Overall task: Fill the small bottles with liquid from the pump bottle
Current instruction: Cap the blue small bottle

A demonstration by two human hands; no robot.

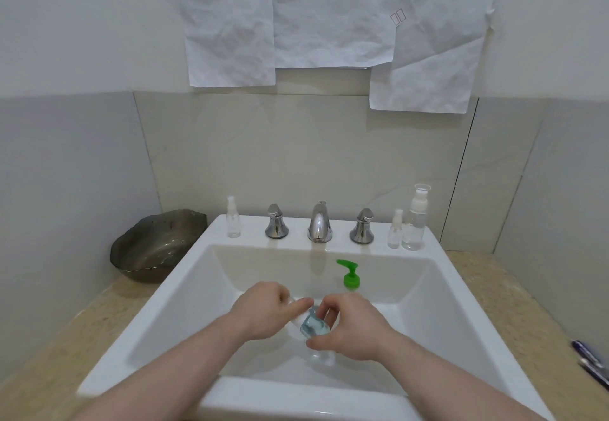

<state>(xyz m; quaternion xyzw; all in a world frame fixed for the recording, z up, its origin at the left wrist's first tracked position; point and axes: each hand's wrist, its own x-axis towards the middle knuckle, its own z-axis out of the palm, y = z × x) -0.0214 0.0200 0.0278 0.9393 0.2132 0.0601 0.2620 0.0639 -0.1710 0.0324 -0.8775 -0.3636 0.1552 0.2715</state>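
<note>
- Both hands hold a blue-tinted bottle [314, 325] over the sink [164, 305]: right hand [352, 328] fingers curl round it, left hand [263, 312] pinches its end
- Next, seemingly: reach the green pump [350, 275]

A small clear bottle [314, 324] with pale blue liquid inside sits between both hands over the sink basin, tilted, its body partly hidden by fingers. The left hand [263, 312] holds it from the left, and the right hand [349, 328] grips it with curled fingers from the right. The pump bottle [350, 277] stands upright in the basin just behind the right hand; only its green pump head shows clearly. On the ledge behind the basin stand three more clear bottles, all upright and capped: a spray bottle [233, 218] at far left, another small one [395, 229] at right, touching or just beside a taller bottle [416, 219].
</note>
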